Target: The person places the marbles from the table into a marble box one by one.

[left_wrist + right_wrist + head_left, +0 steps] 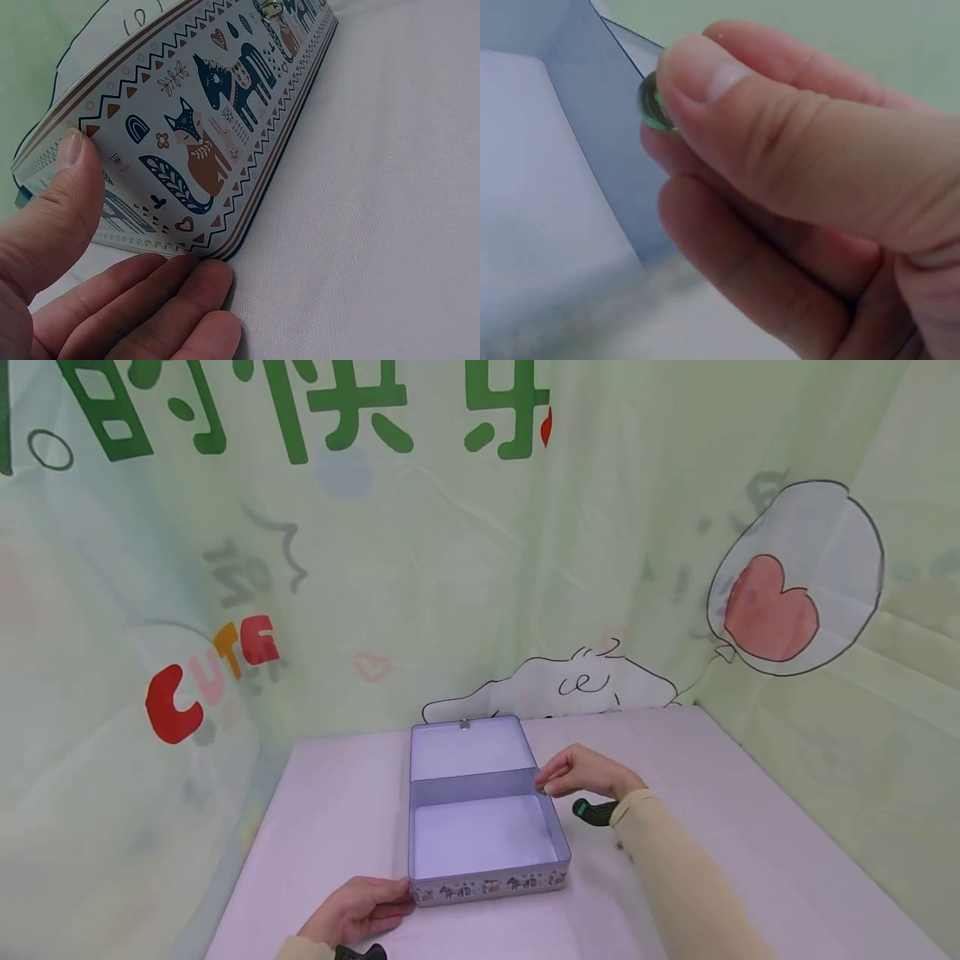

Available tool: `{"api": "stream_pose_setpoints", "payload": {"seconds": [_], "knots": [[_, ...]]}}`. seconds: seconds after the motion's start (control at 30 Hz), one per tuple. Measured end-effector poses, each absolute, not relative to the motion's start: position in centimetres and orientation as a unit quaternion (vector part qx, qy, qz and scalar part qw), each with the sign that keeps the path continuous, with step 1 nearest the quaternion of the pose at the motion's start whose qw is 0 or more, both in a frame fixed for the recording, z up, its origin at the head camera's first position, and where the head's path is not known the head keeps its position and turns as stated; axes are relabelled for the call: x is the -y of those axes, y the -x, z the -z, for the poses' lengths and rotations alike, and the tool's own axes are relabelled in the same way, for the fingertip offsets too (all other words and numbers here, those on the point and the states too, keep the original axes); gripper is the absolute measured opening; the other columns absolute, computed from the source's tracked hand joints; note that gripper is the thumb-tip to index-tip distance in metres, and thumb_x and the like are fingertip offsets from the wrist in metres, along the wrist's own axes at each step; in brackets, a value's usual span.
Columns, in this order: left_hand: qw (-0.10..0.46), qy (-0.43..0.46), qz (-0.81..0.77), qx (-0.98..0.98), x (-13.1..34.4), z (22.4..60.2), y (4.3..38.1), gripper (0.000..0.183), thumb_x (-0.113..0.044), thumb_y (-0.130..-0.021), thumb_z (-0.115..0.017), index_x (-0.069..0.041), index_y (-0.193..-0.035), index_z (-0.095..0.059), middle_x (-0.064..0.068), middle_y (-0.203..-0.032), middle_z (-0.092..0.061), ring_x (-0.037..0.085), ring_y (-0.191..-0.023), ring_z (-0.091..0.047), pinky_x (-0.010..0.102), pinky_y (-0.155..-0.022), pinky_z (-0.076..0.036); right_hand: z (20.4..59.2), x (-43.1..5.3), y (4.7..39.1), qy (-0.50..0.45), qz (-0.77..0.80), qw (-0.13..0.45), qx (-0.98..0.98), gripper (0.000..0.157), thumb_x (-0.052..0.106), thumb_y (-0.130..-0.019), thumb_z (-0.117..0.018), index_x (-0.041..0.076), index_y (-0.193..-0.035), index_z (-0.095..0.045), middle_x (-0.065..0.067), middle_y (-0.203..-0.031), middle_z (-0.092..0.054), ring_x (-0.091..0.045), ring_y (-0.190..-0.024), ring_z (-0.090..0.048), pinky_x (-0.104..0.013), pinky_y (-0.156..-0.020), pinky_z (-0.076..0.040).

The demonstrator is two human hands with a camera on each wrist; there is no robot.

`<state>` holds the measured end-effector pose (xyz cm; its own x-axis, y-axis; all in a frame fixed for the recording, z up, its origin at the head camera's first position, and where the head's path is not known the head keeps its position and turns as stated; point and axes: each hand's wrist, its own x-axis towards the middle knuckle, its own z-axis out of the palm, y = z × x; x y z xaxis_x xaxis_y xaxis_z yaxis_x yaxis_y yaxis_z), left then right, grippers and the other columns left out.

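A shallow tin box (487, 835) stands on the table, its hinged lid (472, 749) raised at the back and its pale interior bare. Animal figures decorate the outer wall (202, 142). My left hand (363, 906) is at the near left corner: the thumb touches the wall, the relaxed fingers lie low beside the bottom edge. Thumb and index finger of my right hand (588, 772) pinch a green glass marble (654, 105). This hand hovers over the box's right wall near the hinge, and the thumb covers part of the marble.
Small round things (619, 845) lie on the table right of the box, close under the right sleeve (675, 868). The metal clasp (465, 724) tops the raised lid. A printed cloth (450, 568) encloses the pale table (337, 810) at the back and sides.
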<state>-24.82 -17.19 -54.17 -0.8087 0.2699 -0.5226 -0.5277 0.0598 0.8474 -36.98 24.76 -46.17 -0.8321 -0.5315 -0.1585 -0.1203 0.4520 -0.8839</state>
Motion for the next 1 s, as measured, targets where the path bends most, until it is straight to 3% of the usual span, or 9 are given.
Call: {"api": "stream_pose_setpoints", "payload": {"seconds": [0.27,0.5,0.77,1.0], "knots": [[0.291,0.098,-0.68,-0.665,17.0,54.9,24.9,0.035,-0.021,-0.095,-0.076,0.006,-0.115,-0.071,0.02,-0.109,-0.077,0.022,-0.097,-0.077,0.044,-0.095,-0.062,45.9,-19.5,38.5,0.218,0.488,0.225,-0.815,0.026,0.011,-0.09,-0.079,-0.001,-0.113,-0.076,-0.011,-0.107,-0.079,-0.017,-0.094,-0.075,-0.033,-0.087,-0.064],[0.286,0.1,-0.684,-0.664,17.4,55.1,25.0,0.035,-0.021,-0.094,-0.076,0.006,-0.115,-0.072,0.02,-0.109,-0.077,0.023,-0.098,-0.077,0.045,-0.095,-0.062,45.8,-18.4,38.6,0.22,0.49,0.212,-0.817,0.025,0.011,-0.091,-0.078,-0.001,-0.113,-0.076,-0.012,-0.108,-0.079,-0.024,-0.102,-0.075,-0.035,-0.09,-0.064],[0.29,0.108,-0.681,-0.663,17.1,55.2,25.2,0.038,-0.022,-0.094,-0.077,0.008,-0.117,-0.07,0.021,-0.11,-0.077,0.024,-0.097,-0.077,0.046,-0.095,-0.062,45.6,-21.2,37.4,0.203,0.496,0.197,-0.821,0.027,0.01,-0.092,-0.076,-0.003,-0.115,-0.075,-0.016,-0.112,-0.077,-0.02,-0.101,-0.075,-0.036,-0.092,-0.063],[0.3,0.105,-0.678,-0.662,17.5,55.1,25.2,0.042,-0.024,-0.093,-0.078,0.007,-0.12,-0.07,0.019,-0.11,-0.077,0.025,-0.1,-0.076,0.046,-0.098,-0.06,47.3,-28.2,35.9,0.165,0.506,0.174,-0.828,0.033,0.017,-0.094,-0.076,-0.005,-0.119,-0.072,-0.021,-0.119,-0.074,-0.038,-0.113,-0.071,-0.038,-0.094,-0.062]]}}
